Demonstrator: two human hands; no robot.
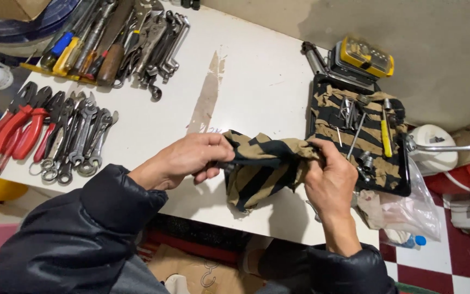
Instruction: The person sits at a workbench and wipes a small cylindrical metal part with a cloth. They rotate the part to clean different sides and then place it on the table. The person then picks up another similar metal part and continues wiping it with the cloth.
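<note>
My left hand [189, 159] and my right hand [328, 175] both grip a tan and black striped cloth [262, 170], bunched up between them over the near edge of the white table [246, 76]. The left hand pinches its left end, the right hand clutches its right end. Whatever may be wrapped inside the cloth is hidden. Both arms wear dark puffy sleeves.
A black tray [403, 188] lined with matching striped cloth holds small metal tools and a yellow-handled screwdriver [386, 138]. Red-handled pliers [20, 128] and spanners [82, 139] lie at left, more tools [121, 43] at the back. A yellow case [366, 56] sits behind the tray; a plastic bag [414, 212] hangs at right.
</note>
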